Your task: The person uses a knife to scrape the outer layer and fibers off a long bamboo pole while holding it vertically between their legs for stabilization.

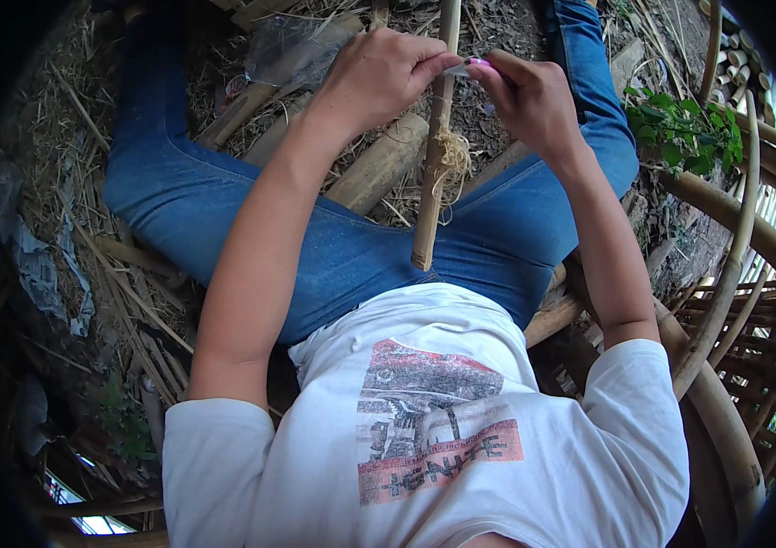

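My left hand (377, 77) is closed in a pinch, thumb and forefinger pressed together at the upper middle. Facing it, my right hand (536, 102) pinches too, its fingertips on a small pink and white thing (477, 62) whose kind is too small to tell. A thin whitish bit shows between the two sets of fingertips. Just behind them a bamboo pole (431, 196) slants up between my legs, its near end by my lap. Loose tan fibre strands (453, 155) are wound around the pole below my hands.
Cut bamboo lengths (377, 164) lie on the straw-littered ground between my legs. A clear plastic sheet (289, 53) rests beyond my left wrist. To the right are a leafy green plant (687, 131), curved bamboo poles (742, 247) and a stack of cut bamboo (737, 62).
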`<action>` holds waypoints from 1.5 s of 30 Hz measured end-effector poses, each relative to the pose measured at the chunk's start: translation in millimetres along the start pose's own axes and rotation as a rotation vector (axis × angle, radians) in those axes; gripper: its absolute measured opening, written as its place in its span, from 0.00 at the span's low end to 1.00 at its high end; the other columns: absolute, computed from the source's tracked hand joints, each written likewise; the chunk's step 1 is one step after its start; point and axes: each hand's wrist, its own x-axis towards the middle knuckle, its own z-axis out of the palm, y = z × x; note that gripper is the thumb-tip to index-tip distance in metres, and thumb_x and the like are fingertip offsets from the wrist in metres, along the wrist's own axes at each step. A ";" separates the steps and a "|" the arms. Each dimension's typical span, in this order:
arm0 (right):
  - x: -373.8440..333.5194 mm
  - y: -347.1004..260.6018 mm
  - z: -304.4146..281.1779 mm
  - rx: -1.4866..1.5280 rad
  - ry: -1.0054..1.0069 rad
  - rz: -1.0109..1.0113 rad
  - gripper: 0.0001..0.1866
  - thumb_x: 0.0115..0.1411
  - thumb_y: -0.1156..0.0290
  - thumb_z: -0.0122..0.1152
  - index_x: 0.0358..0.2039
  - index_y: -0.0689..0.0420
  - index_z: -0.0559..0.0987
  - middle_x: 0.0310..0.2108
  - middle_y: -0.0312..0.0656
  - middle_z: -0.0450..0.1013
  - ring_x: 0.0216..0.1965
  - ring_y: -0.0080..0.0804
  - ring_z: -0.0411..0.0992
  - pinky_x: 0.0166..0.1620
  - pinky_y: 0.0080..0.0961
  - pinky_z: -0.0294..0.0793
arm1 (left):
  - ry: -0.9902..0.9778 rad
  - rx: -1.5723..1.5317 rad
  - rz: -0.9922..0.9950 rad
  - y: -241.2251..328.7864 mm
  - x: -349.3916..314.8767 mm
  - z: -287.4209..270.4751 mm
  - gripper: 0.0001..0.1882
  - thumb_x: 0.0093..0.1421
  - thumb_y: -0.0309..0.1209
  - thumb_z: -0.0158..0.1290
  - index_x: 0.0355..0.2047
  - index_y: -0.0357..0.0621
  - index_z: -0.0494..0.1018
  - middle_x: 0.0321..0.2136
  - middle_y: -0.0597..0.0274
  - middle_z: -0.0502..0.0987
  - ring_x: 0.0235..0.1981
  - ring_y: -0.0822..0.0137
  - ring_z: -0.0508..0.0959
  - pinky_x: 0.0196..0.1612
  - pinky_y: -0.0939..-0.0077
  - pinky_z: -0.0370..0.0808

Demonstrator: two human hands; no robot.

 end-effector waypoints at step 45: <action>24.2 23.1 -15.7 0.038 -0.232 -0.211 0.11 0.69 0.67 0.56 0.43 0.62 0.77 0.20 0.54 0.68 0.19 0.51 0.66 0.26 0.41 0.64 | -0.135 -0.177 0.020 -26.4 17.9 9.4 0.12 0.69 0.37 0.52 0.42 0.43 0.80 0.17 0.52 0.72 0.17 0.59 0.70 0.25 0.64 0.65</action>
